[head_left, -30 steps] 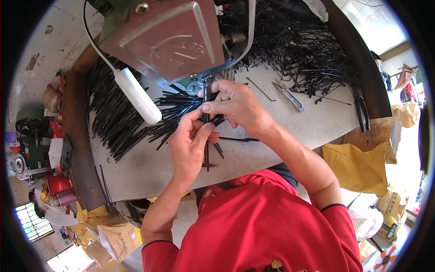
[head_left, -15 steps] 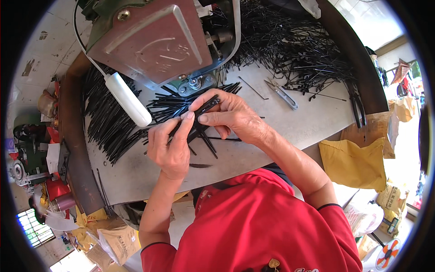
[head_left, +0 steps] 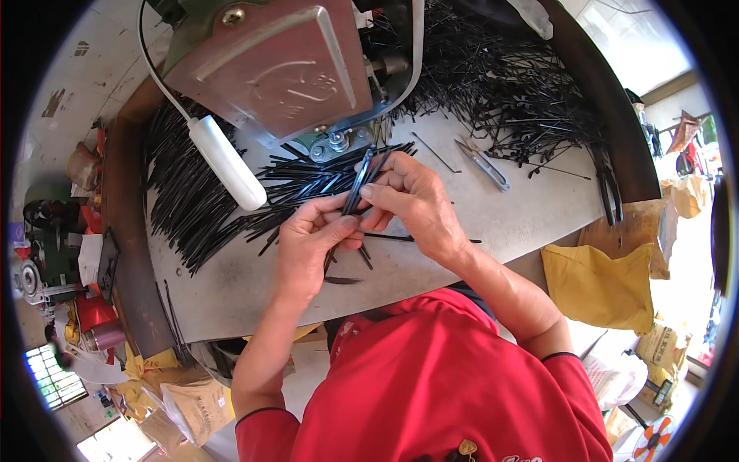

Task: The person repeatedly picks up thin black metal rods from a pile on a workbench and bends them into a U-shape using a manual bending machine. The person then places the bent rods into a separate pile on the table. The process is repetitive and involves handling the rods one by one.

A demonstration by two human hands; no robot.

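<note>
Several slim black strips (head_left: 356,185) stand upright and slightly tilted between my hands, above the middle of the worktable (head_left: 431,262). My right hand (head_left: 416,202) pinches their upper part between thumb and fingers. Around the lower ends, my left hand (head_left: 312,242) is closed, thumb against fingertips. Behind and below lies a loose heap of similar black strips (head_left: 304,185), partly covered by my hands. A larger bundle of black strips (head_left: 185,200) spreads over the table's left side. What the strips are exactly, I cannot tell.
A machine with a reddish-brown cover (head_left: 277,77) overhangs the table. A white tube-shaped lamp (head_left: 229,165) hangs left of it. Snips (head_left: 486,165), a thin bent rod (head_left: 436,152) and a tangle of black rods (head_left: 516,100) lie right. Black-handled pliers (head_left: 608,185) rest by the raised rim.
My left hand has turned and moved right, its thumb now lower on the strips. My right hand has shifted slightly right, and the strips now stand more upright. The whole view has shifted a little.
</note>
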